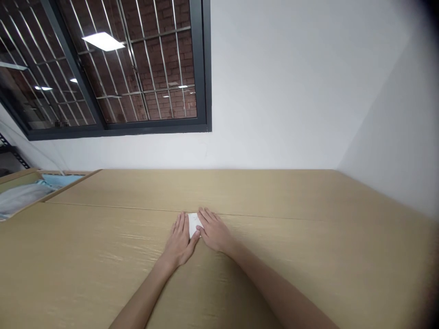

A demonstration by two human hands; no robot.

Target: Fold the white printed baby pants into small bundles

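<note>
A small white piece, like folded paper or tissue (194,222), lies flat on the tan surface (113,246) just below a seam. My left hand (180,238) rests flat at its left edge, fingers stretched forward and thumb pointing toward the other hand. From the right, my right hand (215,228) lies over the piece's other edge with its fingers extended. The two thumbs meet near the lower edge of the white piece. Parts of the piece are hidden under the hands.
An open box (24,192) at the far left holds pale plastic and light blue material. Behind the surface rises a white wall (274,82) with a dark-framed barred window (205,68). A thin seam (137,209) crosses the tan surface.
</note>
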